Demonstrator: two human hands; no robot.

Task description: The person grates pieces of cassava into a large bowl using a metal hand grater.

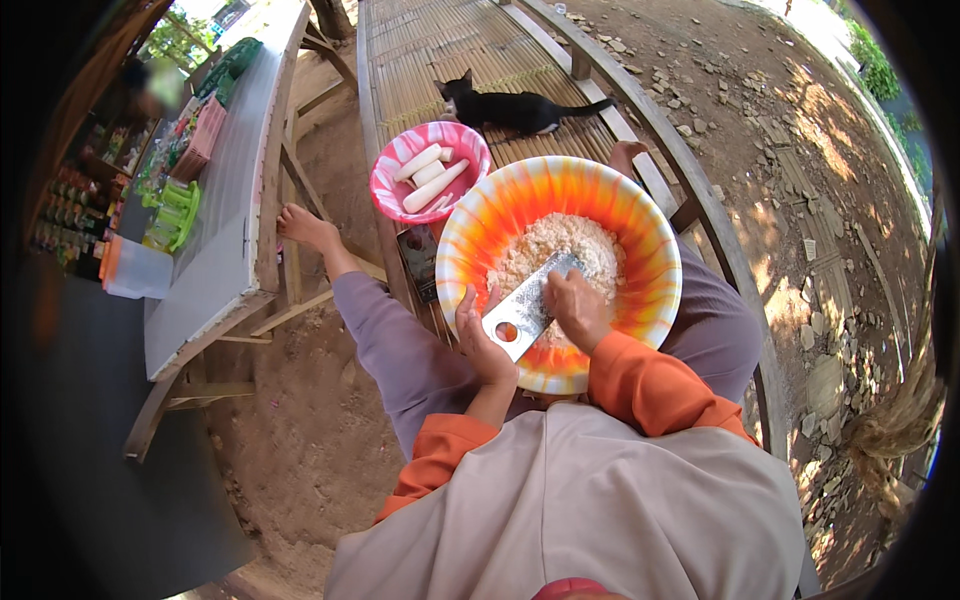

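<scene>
A large orange, yellow and white basin rests at my lap, with a heap of pale grated shreds in it. My left hand grips the near end of a flat metal grater, beside its round hole. The grater slants into the basin, its far end over the shreds. My right hand is closed and pressed against the grater's face; whatever its fingers hold is hidden. Just beyond the basin's left side, a pink and white bowl holds several peeled white roots, like cassava.
A black cat is on the slatted bamboo bench behind the bowls. A dark flat packet lies by the pink bowl. At left stands a table with a clear, orange-lidded container and a green rack. A wooden rail runs along the right.
</scene>
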